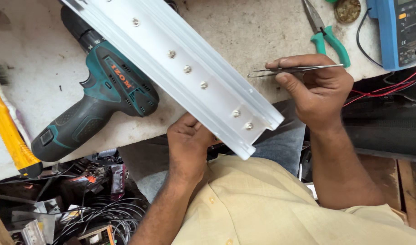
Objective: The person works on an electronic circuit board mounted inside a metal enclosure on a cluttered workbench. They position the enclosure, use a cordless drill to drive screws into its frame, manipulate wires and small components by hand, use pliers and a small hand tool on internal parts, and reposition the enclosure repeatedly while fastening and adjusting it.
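A long white aluminium channel (190, 68) lies across the middle of the worktop (40, 59), its long axis running from about 11 o'clock down to 4 o'clock; the near end overhangs the bench edge above the person's lap, and the far end leaves the picture at the top. A row of round metal screw heads (187, 69) follows that same line along its inner face.

The left hand (187, 145) grips the near end from underneath, fingers curled around the channel's lower edge. The right hand (314, 88), at 3 o'clock of the channel, pinches slim steel tweezers (294, 70) between thumb and forefinger; their tips point toward 9 o'clock, just short of the channel's upper edge.

At 9 o'clock a teal and black cordless drill (103, 95) rests on the bench, partly under the channel, carrying an orange printed label on its body. A yellow-handled tool (8, 131) lies at the left edge. Green-handled pliers (328, 36) sit at 1 o'clock, beside a blue multimeter (401, 31) with red leads (389, 86).
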The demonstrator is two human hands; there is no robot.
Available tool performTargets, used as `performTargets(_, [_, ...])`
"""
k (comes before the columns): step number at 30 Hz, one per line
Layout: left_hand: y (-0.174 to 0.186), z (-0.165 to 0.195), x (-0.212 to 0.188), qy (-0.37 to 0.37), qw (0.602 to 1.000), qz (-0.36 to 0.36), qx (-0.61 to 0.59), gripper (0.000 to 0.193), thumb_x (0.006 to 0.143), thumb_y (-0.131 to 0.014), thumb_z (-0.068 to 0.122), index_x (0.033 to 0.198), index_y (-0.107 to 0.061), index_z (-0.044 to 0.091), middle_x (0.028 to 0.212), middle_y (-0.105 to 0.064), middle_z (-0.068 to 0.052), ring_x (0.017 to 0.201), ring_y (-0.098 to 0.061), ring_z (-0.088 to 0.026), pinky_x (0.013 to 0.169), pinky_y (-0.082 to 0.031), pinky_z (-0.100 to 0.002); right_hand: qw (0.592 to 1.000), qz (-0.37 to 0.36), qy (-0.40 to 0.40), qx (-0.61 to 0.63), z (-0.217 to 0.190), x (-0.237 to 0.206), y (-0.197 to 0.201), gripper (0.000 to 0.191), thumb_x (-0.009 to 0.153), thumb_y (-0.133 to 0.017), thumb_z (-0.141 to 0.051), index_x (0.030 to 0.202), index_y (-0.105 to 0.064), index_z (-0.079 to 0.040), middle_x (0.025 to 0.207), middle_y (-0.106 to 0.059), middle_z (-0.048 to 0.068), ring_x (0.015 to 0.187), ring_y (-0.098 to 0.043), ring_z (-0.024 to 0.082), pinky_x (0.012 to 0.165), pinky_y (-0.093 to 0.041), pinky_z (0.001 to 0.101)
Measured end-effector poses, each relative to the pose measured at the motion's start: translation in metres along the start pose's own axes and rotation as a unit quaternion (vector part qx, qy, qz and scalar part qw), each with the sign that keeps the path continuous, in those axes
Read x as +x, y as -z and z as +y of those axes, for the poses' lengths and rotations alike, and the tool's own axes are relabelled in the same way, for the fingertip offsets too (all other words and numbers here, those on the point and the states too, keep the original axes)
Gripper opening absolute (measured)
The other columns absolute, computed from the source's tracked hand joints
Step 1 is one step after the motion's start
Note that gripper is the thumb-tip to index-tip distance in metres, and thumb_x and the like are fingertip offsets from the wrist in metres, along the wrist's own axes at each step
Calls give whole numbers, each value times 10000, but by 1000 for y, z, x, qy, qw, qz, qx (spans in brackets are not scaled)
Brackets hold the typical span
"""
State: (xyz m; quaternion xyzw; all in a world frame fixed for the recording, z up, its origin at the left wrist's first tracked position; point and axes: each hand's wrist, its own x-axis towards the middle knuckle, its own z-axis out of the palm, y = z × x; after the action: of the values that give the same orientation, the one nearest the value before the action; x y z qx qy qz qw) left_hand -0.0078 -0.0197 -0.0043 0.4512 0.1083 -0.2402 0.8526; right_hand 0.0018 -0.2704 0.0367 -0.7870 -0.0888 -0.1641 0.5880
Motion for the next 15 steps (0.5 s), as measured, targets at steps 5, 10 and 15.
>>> performTargets(5, [7,-10,3,-21,999,18,-16,104,931,-638,-66,1015,-690,-102,903,-756,-157,742,-735,-169,691,-627,-300,999,2,-8,34,11,-5,-3,202,1041,-709,137,1207,-638,46,1144,-718,194,1099,-743,224,971,-636,306])
performTargets(10, [12,-15,4,-17,999,14,-24,97,952,-618,-53,1008,-689,-85,888,-757,-141,740,-737,-165,693,-632,-301,999,-10,2,34,16,-6,-3,209,1038,-712,146,1206,-637,47,1153,-714,197,1105,-740,226,984,-637,313])
performTargets(15, [12,-12,2,-14,1000,11,-16,88,939,-639,-50,1005,-689,-78,889,-760,-141,750,-747,-170,703,-647,-313,999,-12,-1,32,16,-7,-3,204,1043,-709,142,1207,-637,44,1149,-715,194,1102,-741,222,971,-638,306])
